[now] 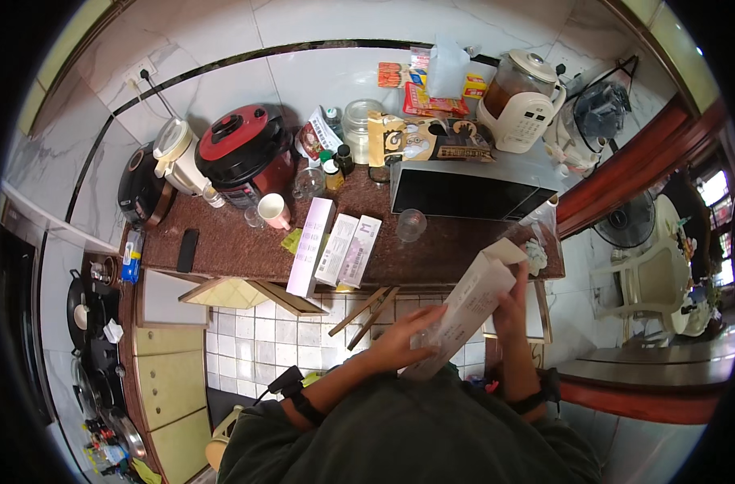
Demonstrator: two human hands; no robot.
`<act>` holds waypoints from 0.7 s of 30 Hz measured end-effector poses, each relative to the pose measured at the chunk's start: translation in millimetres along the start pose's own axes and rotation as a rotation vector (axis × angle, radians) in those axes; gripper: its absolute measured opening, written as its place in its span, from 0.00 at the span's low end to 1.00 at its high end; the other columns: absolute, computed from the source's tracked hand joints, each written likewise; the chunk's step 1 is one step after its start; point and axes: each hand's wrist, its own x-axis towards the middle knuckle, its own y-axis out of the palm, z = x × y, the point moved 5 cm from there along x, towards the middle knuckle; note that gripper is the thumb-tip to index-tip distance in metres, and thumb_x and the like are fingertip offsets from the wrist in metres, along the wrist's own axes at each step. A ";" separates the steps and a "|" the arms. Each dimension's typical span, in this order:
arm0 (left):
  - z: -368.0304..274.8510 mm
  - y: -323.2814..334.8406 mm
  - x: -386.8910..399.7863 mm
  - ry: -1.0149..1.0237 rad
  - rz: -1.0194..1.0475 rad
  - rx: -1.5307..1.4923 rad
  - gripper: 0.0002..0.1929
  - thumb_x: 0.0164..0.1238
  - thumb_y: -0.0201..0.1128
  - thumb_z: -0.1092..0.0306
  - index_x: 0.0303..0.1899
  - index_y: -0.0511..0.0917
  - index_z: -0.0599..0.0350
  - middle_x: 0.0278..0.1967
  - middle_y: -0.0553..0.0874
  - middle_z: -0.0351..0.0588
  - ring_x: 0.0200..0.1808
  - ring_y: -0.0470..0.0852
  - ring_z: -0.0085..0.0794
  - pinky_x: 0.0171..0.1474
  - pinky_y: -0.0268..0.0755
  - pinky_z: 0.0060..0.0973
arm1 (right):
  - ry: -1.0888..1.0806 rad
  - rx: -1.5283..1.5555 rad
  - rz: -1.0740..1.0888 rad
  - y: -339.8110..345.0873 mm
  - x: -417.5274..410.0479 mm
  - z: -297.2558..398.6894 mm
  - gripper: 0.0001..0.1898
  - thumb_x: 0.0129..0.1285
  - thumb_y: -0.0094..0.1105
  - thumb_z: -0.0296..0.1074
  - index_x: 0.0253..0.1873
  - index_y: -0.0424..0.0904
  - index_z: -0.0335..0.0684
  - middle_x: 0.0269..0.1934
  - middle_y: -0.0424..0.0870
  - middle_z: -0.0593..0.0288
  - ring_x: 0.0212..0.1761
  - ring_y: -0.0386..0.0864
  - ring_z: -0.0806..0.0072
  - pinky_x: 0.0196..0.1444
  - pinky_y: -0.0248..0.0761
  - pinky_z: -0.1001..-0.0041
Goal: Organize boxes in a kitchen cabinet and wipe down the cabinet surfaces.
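A long white cardboard box (464, 308) is held tilted in front of my body, its upper end towards the right. My left hand (413, 339) grips its lower left side, with something clear showing by the fingers; what that is I cannot tell. Near the top end, my right hand (511, 305) holds the right side, fingers close to a raised end flap (505, 249). Printed writing covers the box's face. On the counter ahead lie a lilac-white long box (311, 245) and two smaller white cartons, one (337, 249) beside the other (361, 251).
A brown stone counter (240, 254) carries a pink mug (274, 212), a red electric pressure cooker (243, 154), a microwave oven (464, 190) and a clear plastic cup (411, 225). Below its edge, cabinet doors (228, 293) stand ajar. A black phone-like slab (188, 250) lies left.
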 end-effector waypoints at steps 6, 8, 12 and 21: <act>1.7 6.7 2.0 -0.014 -0.055 -0.073 0.34 0.67 0.65 0.70 0.74 0.61 0.55 0.72 0.66 0.57 0.70 0.69 0.44 0.69 0.63 0.34 | 0.113 -0.302 0.204 -31.4 27.7 -0.3 0.30 0.59 0.68 0.33 0.66 0.72 0.35 0.56 0.80 0.57 0.56 0.77 0.72 0.59 0.70 0.71; 15.9 10.2 -8.8 -0.008 -0.176 -0.154 0.27 0.69 0.62 0.71 0.68 0.70 0.59 0.66 0.75 0.57 0.65 0.76 0.44 0.66 0.67 0.33 | 0.094 -0.235 0.071 -37.2 35.6 -5.8 0.24 0.63 0.64 0.28 0.63 0.75 0.31 0.51 0.83 0.57 0.52 0.80 0.74 0.57 0.71 0.75; 25.3 9.1 -30.8 -0.165 -0.481 -0.121 0.12 0.71 0.60 0.72 0.52 0.83 0.64 0.50 0.87 0.55 0.55 0.83 0.37 0.59 0.72 0.28 | 0.076 -0.143 0.005 -30.9 49.5 -0.4 0.22 0.67 0.59 0.26 0.64 0.73 0.28 0.54 0.82 0.53 0.54 0.80 0.74 0.54 0.75 0.78; 119.7 64.5 -144.0 -0.471 -0.977 -0.385 0.07 0.76 0.55 0.69 0.42 0.75 0.64 0.31 0.82 0.42 0.35 0.80 0.24 0.39 0.73 0.24 | 0.048 -0.064 0.068 -66.9 126.7 23.9 0.20 0.71 0.56 0.31 0.64 0.71 0.30 0.53 0.80 0.56 0.52 0.80 0.73 0.51 0.77 0.75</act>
